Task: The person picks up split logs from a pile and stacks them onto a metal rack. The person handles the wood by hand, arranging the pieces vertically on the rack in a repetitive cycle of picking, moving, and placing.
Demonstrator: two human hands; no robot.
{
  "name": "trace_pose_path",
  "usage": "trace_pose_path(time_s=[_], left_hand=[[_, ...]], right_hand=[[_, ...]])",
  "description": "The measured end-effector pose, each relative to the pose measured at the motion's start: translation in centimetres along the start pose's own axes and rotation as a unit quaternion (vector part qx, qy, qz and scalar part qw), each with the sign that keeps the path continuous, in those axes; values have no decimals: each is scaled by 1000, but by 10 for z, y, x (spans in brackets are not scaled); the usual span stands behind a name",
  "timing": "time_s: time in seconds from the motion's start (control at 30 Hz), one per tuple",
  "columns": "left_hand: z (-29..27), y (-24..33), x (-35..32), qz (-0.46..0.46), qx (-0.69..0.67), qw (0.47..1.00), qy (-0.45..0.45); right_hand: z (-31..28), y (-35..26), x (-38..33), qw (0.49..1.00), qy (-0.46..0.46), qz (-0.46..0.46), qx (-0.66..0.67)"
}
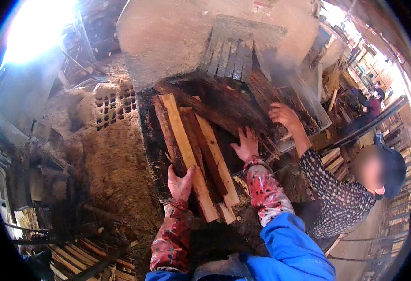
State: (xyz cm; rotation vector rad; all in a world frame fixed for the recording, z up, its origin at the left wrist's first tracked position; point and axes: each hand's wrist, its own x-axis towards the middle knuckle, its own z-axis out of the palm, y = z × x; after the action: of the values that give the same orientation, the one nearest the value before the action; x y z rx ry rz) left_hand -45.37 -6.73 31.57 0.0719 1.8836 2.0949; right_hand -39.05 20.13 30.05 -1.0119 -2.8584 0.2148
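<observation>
Several rough wooden slabs with pale sawn faces and brown bark lie lengthwise on a dark machine table. My left hand is closed on the near part of the leftmost pale slab, its thumb over the sawn face. Right of it lies another pale slab with bark along its edge. My right hand has its fingers spread at the lower edge of a wide dark bark slab; whether it presses on the wood I cannot tell. Spotted red sleeve covers are on both my forearms.
A co-worker in a dotted shirt stands at the right, with a hand over the bark wood. A dusty machine housing with hanging dark strips rises beyond the table. Sawdust and cut sticks lie at the left.
</observation>
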Motion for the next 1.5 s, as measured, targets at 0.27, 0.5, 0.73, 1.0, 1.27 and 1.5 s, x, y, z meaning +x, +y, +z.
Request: trace_pose_path(time_s=[0.27,0.5,0.73,1.0,1.27,1.5], left_hand=[[1,-27,15,1,-76,997,-8],[8,1,3,24,42,999,21],[9,-3,6,20,67,997,17],[4,-19,13,22,-69,997,-17],[4,-36,19,-21,-256,966,-26],[-1,-49,20,24,-36,999,13]], right_hand=[[-21,-2,28,991,-131,11,14],[-15,-19,-45,976,-21,-40,212],[8,-32,-120,953,201,-224,39],[-29,-29,-150,976,40,-78,198],[-14,44,-116,995,-8,71,69],[-17,38,-125,962,-37,109,246]])
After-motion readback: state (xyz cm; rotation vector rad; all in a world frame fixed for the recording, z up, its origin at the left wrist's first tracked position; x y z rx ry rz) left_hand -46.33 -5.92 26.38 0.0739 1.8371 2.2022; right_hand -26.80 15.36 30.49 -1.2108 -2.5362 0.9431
